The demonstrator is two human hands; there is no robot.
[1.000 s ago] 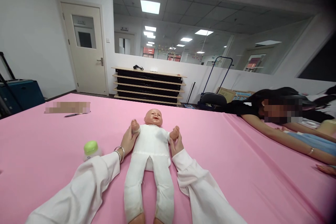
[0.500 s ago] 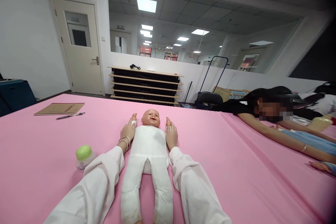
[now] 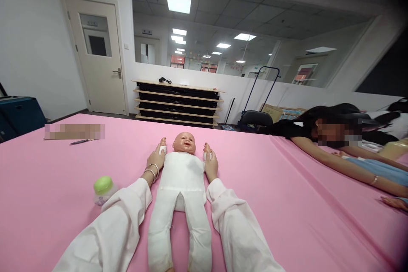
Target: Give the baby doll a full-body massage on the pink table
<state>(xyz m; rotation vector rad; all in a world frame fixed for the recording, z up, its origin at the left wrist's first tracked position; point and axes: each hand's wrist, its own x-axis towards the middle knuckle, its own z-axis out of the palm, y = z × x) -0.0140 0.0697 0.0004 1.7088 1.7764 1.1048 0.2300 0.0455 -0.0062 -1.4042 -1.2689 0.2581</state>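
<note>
A baby doll (image 3: 183, 176) with a white cloth body lies on its back on the pink-covered table (image 3: 255, 170), its head away from me and its legs toward me. Its arms are raised on both sides of the head. My left hand (image 3: 155, 158), with bracelets at the wrist, is closed round the doll's arm on the left, and the doll's small hand sticks out above my fingers. On the other side my right hand (image 3: 211, 165) grips the doll's other arm in the same way. A jar with a green lid (image 3: 103, 185) stands beside my left sleeve.
A brown notebook (image 3: 75, 131), partly blurred, and a pen (image 3: 81, 141) lie at the far left. On the right, another person's arm (image 3: 331, 161) reaches across the table to a doll in blue (image 3: 379, 169). Shelves (image 3: 178, 102) stand behind the table.
The doll's arm in my right hand has shifted slightly to the right, away from the doll's head. My left hand keeps its hold, almost unmoved.
</note>
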